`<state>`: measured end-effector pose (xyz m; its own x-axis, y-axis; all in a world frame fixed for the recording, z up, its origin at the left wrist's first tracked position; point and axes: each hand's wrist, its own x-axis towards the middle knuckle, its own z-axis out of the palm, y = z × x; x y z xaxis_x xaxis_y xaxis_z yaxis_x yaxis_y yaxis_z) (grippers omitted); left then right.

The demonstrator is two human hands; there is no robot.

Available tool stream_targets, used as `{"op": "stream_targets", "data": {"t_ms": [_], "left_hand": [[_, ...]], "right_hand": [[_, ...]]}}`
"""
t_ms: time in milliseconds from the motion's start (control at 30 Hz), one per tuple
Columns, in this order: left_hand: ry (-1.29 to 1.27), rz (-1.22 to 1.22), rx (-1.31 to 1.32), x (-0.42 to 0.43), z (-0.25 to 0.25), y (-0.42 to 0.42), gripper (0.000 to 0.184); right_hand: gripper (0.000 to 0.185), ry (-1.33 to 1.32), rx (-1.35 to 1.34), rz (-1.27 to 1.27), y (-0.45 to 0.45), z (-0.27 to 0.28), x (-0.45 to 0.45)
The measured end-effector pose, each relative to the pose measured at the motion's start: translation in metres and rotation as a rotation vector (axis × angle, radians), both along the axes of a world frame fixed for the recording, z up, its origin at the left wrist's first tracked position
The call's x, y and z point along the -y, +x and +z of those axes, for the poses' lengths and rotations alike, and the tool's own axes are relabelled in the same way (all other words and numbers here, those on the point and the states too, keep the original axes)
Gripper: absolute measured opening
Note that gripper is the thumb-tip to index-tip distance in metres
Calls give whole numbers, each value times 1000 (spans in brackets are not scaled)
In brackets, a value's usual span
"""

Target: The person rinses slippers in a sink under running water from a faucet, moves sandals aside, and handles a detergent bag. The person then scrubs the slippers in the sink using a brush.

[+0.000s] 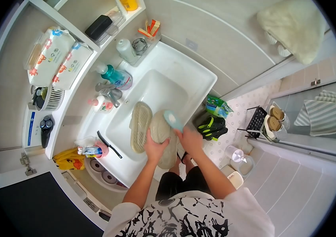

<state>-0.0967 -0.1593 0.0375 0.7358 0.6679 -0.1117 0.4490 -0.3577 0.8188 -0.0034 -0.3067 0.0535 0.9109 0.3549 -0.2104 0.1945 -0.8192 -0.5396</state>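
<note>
Over the front of the white sink (180, 63), my left hand (155, 147) is wrapped around a beige slipper (161, 125), holding it by the side. My right hand (190, 141) grips the handle of a pale blue scrub brush (172, 118). The brush head lies against the slipper's upper near the toe; its bristles are hidden. A second beige slipper (140, 128) rests in the basin to the left, with its ribbed sole facing up.
A faucet (113, 94), a teal pump bottle (116, 77) and a pink cup (101, 149) with tubes line the sink's left side. A black-handled item (109, 144) lies across the rim. Dark green-trimmed shoes (212, 128) stand on the floor at right.
</note>
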Motion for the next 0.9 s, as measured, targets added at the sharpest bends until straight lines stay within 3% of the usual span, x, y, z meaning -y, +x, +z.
{"op": "stream_targets", "data": {"t_ms": [133, 267, 333, 567, 767, 867, 900], "left_hand": [[36, 7, -11, 0, -4, 0, 100], [-15, 10, 7, -4, -6, 0, 101], [-21, 12, -30, -4, -5, -2, 101], [-100, 12, -63, -6, 9, 5, 107], [101, -120, 126, -11, -14, -20, 105], [-587, 111, -70, -7, -2, -35, 95], [-626, 88, -42, -6, 1, -38, 92]], "right_hand": [[52, -27, 45, -27, 35, -5, -26], [51, -23, 0, 28, -35, -19, 10], [50, -163, -197, 84, -75, -6, 29], [54, -47, 38, 65, -13, -10, -4], [56, -59, 38, 49, 15, 5, -24], [57, -61, -25, -11, 12, 0, -7], [57, -97, -22, -1, 14, -3, -3]]}}
